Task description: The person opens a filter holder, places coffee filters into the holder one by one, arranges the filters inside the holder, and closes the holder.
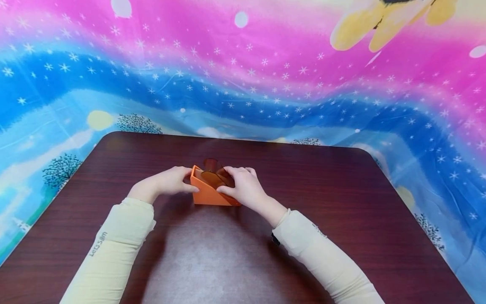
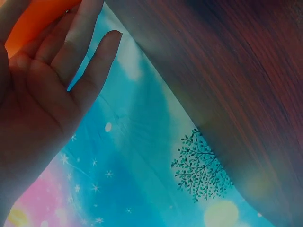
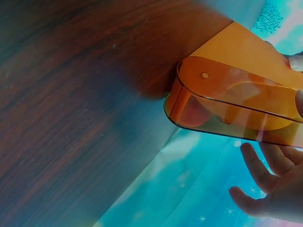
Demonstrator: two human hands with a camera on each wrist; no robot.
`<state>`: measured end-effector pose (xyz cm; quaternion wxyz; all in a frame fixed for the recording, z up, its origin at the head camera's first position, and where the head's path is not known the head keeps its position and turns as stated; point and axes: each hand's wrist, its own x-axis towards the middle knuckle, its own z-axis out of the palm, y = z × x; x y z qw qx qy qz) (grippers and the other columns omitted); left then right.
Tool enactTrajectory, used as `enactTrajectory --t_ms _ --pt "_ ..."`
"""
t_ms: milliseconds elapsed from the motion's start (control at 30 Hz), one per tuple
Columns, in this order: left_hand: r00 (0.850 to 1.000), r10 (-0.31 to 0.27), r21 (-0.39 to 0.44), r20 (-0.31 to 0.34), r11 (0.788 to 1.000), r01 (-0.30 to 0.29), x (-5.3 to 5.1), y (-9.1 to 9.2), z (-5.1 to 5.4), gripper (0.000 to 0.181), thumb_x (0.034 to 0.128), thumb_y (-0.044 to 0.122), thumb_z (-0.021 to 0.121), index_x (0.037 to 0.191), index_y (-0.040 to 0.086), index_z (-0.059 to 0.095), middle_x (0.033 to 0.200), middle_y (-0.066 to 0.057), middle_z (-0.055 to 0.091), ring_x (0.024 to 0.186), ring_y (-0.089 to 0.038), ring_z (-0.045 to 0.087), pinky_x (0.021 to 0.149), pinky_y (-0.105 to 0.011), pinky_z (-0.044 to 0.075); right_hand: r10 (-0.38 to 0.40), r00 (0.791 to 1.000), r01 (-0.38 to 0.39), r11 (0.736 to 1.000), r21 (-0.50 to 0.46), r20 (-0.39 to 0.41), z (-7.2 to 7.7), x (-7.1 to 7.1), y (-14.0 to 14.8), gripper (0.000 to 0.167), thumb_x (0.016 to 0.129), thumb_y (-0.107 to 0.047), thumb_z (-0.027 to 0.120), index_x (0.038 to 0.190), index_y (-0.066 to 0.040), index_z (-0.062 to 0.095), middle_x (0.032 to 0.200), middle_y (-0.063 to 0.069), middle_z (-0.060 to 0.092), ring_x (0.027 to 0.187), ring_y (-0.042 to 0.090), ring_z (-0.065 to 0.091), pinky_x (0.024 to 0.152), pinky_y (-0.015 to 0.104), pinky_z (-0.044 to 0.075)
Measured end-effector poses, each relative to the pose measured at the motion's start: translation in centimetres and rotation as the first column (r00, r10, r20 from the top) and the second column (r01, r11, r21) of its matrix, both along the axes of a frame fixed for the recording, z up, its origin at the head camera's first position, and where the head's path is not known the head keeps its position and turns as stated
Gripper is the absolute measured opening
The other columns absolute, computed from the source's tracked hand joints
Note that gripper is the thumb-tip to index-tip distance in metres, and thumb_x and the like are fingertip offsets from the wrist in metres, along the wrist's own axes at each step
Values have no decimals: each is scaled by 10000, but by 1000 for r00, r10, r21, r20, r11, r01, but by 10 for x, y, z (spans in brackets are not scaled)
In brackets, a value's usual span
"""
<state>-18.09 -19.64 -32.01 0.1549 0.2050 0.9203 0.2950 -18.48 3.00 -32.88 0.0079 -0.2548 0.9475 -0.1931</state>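
Note:
An orange box (image 1: 206,195) with a slanted top edge stands on the table. A see-through amber cover (image 1: 214,178) with rounded ends sits at its open top, tilted; in the right wrist view a small round pivot (image 3: 205,75) shows near its end. My left hand (image 1: 171,180) pinches the box's left end, thumb on the near face; the left wrist view catches only a strip of orange (image 2: 35,21) behind the fingers. My right hand (image 1: 247,188) holds the amber cover between thumb and fingers, the other fingers (image 3: 258,172) spread beside it. The box's inside is mostly hidden.
The dark brown wooden table (image 1: 322,202) has rounded far corners. Behind and around it hangs a pink and blue cloth (image 1: 265,84) printed with snowflakes and trees. Light glares off the tabletop in front of the box.

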Motion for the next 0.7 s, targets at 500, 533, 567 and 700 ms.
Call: enactTrajectory --t_ms 500,533,567,700 --pt "1000 8 -10 3 1000 -8 1 2 -2 408 841 205 682 1187 16 577 1087 -116 652 974 -242 602 948 -467 455 6 999 -4 999 44 -34 -4 2 -4 599 821 -409 683 1313 -105 528 1245 43 620 1149 236 550 1060 474 277" --pt "1000 0 -8 -6 1000 0 1 3 -2 410 842 203 681 1190 14 576 1092 -120 651 982 -248 602 950 -472 452 8 999 -6 999 46 -37 -4 2 -4 597 821 -410 683 1312 -105 530 1245 44 620 1145 236 552 1056 473 282" --pt "1000 -7 -8 -16 1000 7 1 3 -2 410 842 200 681 1192 14 576 1095 -123 651 987 -253 602 951 -474 450 11 999 -8 999 51 -42 -5 2 -4 592 821 -411 682 1307 -107 534 1237 43 624 1136 235 555 1050 472 288" --pt "999 -33 2 -38 999 33 1 7 -4 394 848 181 673 1194 19 579 1100 -124 654 989 -251 610 949 -474 451 19 998 -16 998 61 -52 -6 3 -3 570 821 -413 682 1290 -117 549 1209 41 638 1093 230 568 1023 466 312"
